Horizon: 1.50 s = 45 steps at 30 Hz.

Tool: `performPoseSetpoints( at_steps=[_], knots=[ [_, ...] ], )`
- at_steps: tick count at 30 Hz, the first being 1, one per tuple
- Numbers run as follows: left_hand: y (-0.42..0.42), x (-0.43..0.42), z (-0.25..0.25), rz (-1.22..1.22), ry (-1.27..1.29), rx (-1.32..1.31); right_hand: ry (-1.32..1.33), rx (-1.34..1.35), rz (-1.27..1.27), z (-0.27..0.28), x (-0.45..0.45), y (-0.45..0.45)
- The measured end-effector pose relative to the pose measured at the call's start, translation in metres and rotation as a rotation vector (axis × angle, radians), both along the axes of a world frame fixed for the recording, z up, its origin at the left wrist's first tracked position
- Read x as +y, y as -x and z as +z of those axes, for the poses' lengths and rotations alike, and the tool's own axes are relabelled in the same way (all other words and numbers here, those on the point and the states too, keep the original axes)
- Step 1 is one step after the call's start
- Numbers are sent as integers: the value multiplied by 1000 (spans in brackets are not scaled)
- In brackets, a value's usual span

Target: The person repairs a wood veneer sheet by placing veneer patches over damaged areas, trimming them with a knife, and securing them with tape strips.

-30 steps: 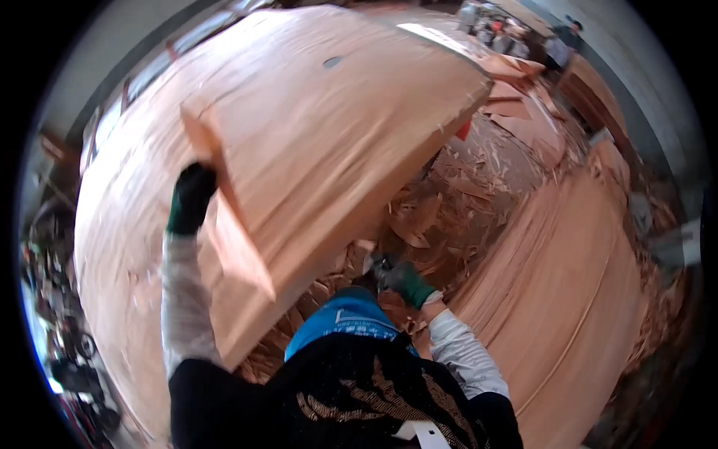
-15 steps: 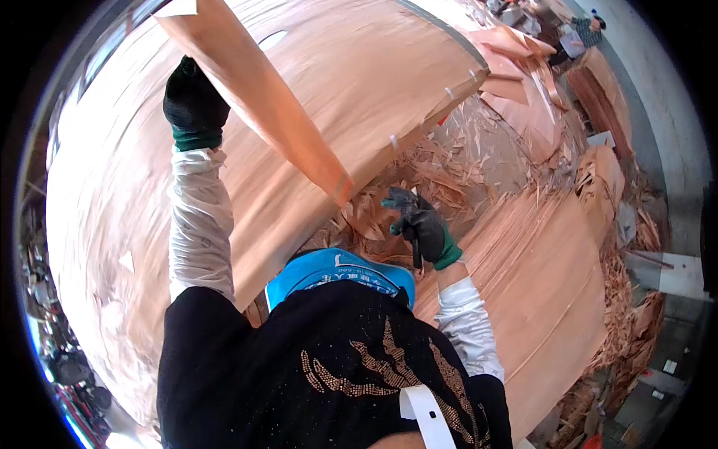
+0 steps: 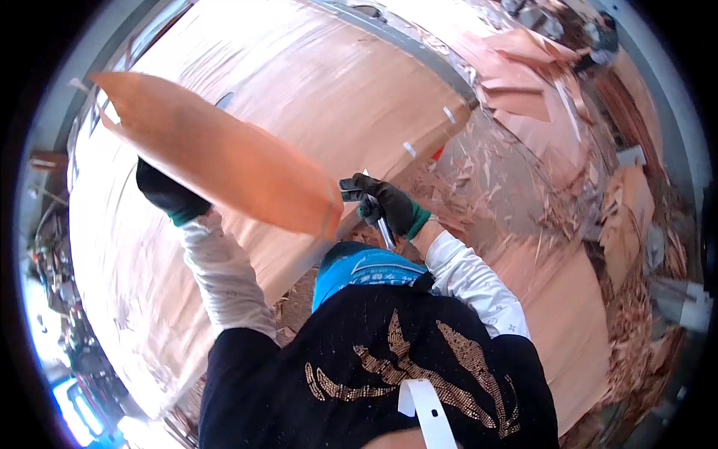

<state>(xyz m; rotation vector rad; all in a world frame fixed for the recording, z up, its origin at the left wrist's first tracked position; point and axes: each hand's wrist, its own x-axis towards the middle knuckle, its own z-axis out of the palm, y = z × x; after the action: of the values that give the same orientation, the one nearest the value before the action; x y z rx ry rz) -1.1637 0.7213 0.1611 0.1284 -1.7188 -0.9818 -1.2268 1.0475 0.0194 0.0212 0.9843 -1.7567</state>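
Note:
My left hand [image 3: 168, 191], in a black glove with a green cuff, grips a long orange-brown strip of wood veneer [image 3: 232, 161] at its near-left edge. Part of that hand's fingers is hidden by the strip. The strip is raised at an angle above a broad stack of veneer sheets [image 3: 314, 90]. Beside the strip's right end is my gloved right hand [image 3: 389, 206], closed around a slim silver utility knife [image 3: 386, 233]. A pale tip shows above the fingers. Whether these fingers touch the strip I cannot tell.
Torn veneer scraps [image 3: 479, 172] litter the floor right of the stack. A second veneer pile [image 3: 553, 322] lies at the lower right. Crumpled sheets [image 3: 523, 82] lie farther back, and another person [image 3: 602, 41] is at the far upper right. A blue apron [image 3: 366, 273] covers my front.
My left hand has moved down and slightly left, bringing the veneer strip lower and turning it flatter. My right hand has moved up and left, close to the strip's end.

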Motion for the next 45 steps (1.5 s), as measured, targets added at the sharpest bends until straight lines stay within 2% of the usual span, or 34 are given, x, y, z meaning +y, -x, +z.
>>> performPoseSetpoints(
  at_steps=[1, 2, 4, 5, 7, 8, 10, 12, 14, 15, 17, 18, 19, 20, 22, 24, 26, 27, 28, 30, 32, 33, 36, 38, 39, 40, 42, 44, 45],
  knots=[
    [0, 11, 1, 111, 120, -122, 11, -33, 24, 2, 0, 19],
    [-3, 12, -8, 90, 4, -125, 82, -90, 10, -4, -2, 32],
    [-8, 8, -37, 196, 119, -242, 204, -225, -13, -19, -8, 63],
    [-11, 7, -55, 220, 40, -265, 191, -301, -36, -21, -13, 78],
    [-12, 3, -89, 261, -119, -286, 119, -148, -25, -32, -24, 110],
    [-17, -4, -100, 476, 326, -636, 69, -90, -52, -37, -28, 123],
    [-19, -14, -135, 636, 655, -813, -40, 25, -102, -39, -38, 150],
    [-14, -1, -175, 513, 235, -828, -192, 255, -73, -26, -32, 189],
    [-23, 5, -227, 428, -34, -790, -269, 371, -121, -19, -34, 217],
    [-33, 7, -257, 197, -787, -414, -324, 413, -128, -14, -33, 234],
    [-31, 29, -265, -51, -1446, 19, -379, 491, -135, -14, -32, 261],
    [-10, 55, -248, -11, -1418, -12, -380, 525, -141, -17, -31, 280],
    [6, 72, -247, 81, -985, -409, -384, 554, -145, -21, -29, 300],
    [22, 90, -247, 272, -526, -717, -388, 579, -142, -27, -25, 319],
    [57, 124, -220, 355, -122, -876, -394, 646, -139, -50, -19, 357],
    [77, 140, -222, 381, -370, -766, -407, 727, -77, -60, -25, 384],
    [106, 165, -203, 478, 24, -1051, -372, 733, -45, -68, -26, 422],
    [109, 171, -242, 402, -549, -716, -362, 731, -29, -72, -25, 437],
    [131, 176, -214, 473, -116, -1038, -383, 743, -1, -74, -25, 452],
    [141, 166, -247, 361, -452, -785, -412, 790, 53, -65, -37, 484],
    [158, 163, -247, 264, -650, -658, -449, 919, 69, -66, -51, 508],
    [188, 169, -199, 231, -1496, -140, -489, 1015, 93, -79, -60, 520],
    [188, 157, -206, 783, -1397, -299, -550, 1313, 162, -141, -82, 554],
    [199, 138, -221, 1023, -1009, -475, -526, 1524, 178, -159, -90, 564],
    [228, 157, -211, 993, -620, -527, -533, 1394, 271, -140, -87, 565],
    [259, 175, -200, 939, -238, -568, -536, 1420, 288, -126, -85, 564],
    [322, 188, -180, 742, 99, -833, -544, 1474, 327, -111, -84, 564],
    [376, 191, -183, 556, 371, -871, -505, 1472, 344, -119, -88, 569],
    [398, 192, -191, 544, 386, -913, -497, 1467, 364, -120, -91, 571]
  ],
)
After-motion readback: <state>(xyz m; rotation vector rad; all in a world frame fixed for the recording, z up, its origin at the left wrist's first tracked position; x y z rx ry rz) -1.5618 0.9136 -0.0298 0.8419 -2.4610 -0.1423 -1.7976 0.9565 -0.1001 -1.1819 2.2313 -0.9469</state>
